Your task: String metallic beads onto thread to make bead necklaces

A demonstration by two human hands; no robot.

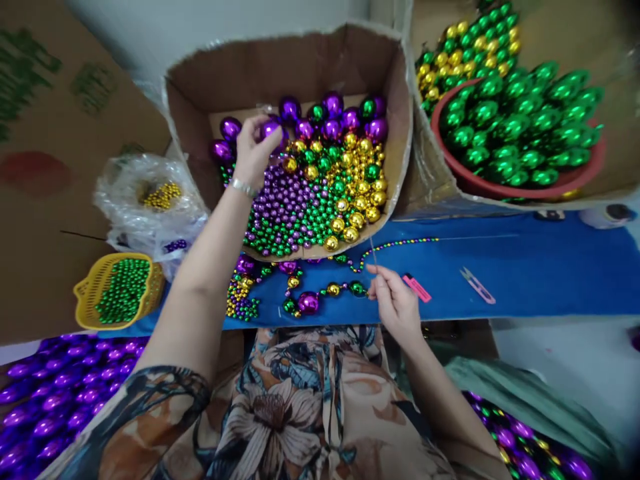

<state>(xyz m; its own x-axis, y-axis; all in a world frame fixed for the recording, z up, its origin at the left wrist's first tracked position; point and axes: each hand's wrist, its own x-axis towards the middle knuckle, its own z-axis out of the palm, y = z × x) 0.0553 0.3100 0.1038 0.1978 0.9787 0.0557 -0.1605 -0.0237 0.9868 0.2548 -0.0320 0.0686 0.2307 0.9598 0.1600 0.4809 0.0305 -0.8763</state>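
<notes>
My left hand (254, 152) reaches over the cardboard box (280, 73), its thumb and fingers closed around a shiny purple ball (271, 129). Around it in the box lie other purple balls, small purple and green beads (283, 197), and gold balls (357, 220). Below the box's front edge, my right hand (397, 303) pinches a thin needle (373, 252) that points upward. Beside those fingers, a beaded strand (309, 303) of purple, green and gold balls runs leftward over the blue tabletop (445, 267).
A yellow basket (83, 300) of green beads stands left, near a plastic bag (120, 193). A red basin (480, 183) of green ornaments sits upper right. Pink-handled snips (483, 290), a pink cutter (417, 288) and a thin bead string (400, 243) lie on the table.
</notes>
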